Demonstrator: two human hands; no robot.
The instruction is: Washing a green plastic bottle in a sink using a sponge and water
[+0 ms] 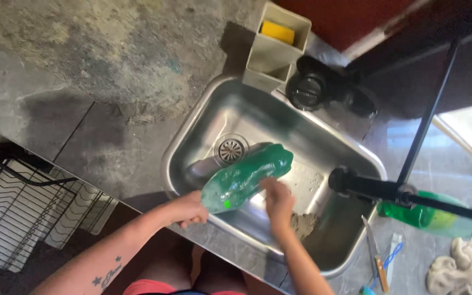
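A green plastic bottle [247,176] lies tilted over the steel sink [203,114], its neck toward me. My left hand [188,210] grips the bottle's neck end at the sink's near rim. My right hand [277,200] presses against the bottle's side near its middle, slightly blurred; whether it holds anything against the bottle I cannot tell. The sink drain [230,148] shows just beyond the bottle.
A black faucet [359,184] reaches over the sink's right side. A beige caddy with a yellow sponge [277,31] stands behind the sink. A second green bottle [427,216], a knife [375,257] and a cloth [454,267] lie right. A wire dish rack [23,207] sits left.
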